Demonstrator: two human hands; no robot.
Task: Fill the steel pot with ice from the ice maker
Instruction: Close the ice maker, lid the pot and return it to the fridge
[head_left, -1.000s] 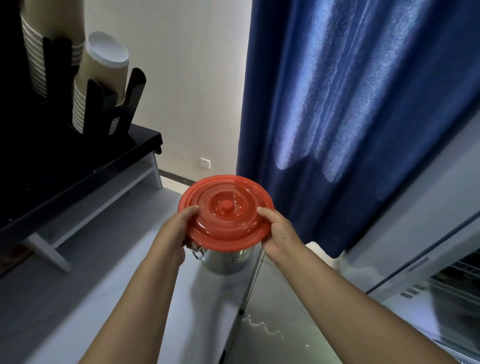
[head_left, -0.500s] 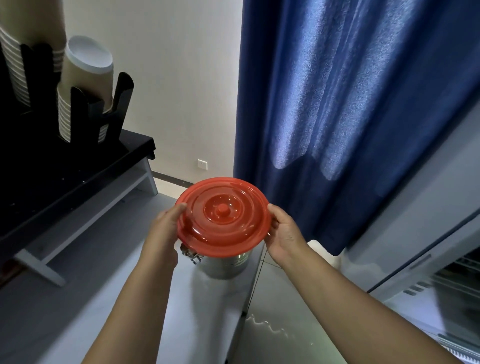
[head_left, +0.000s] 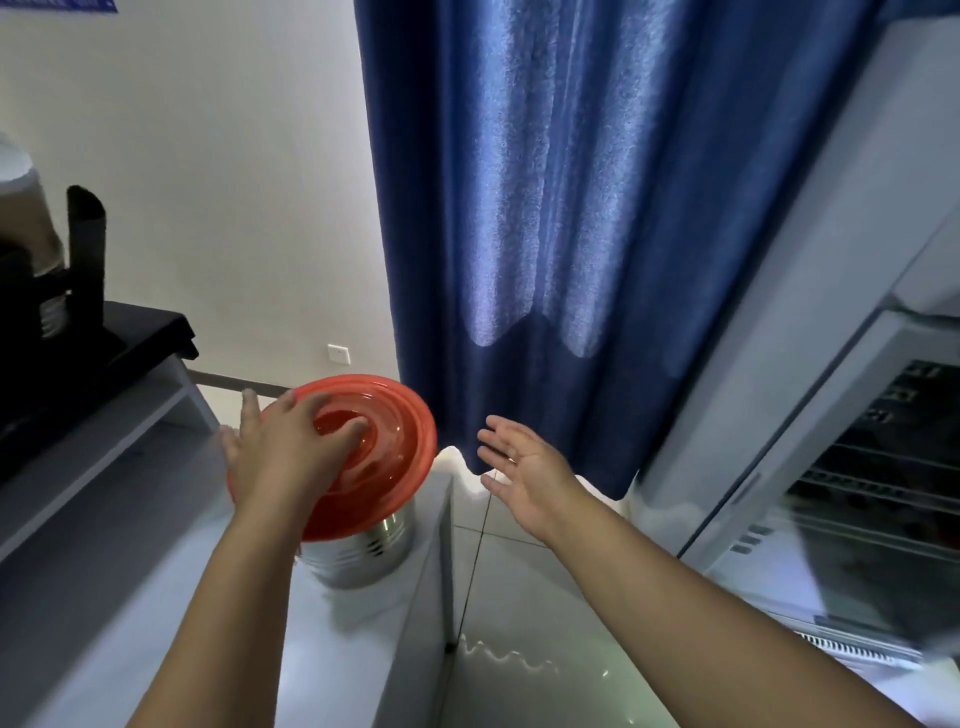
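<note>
Noting steel pot (head_left: 363, 551) near white counter (head_left: 332, 649) edge, red lid (head_left: 400, 447) tilted atop it. Our left hand (head_left: 283, 452) lies palm-down over lid's left half, fingers (head_left: 343, 434) spread wide, one reaching centre knob, others past far rim; whether thumb hooks rim, we cannot tell. Our right hand (head_left: 524, 467) hovers right of lid, apart from it, palm inward, fingers (head_left: 498, 428) straight, slightly spread, holding nothing.
</note>
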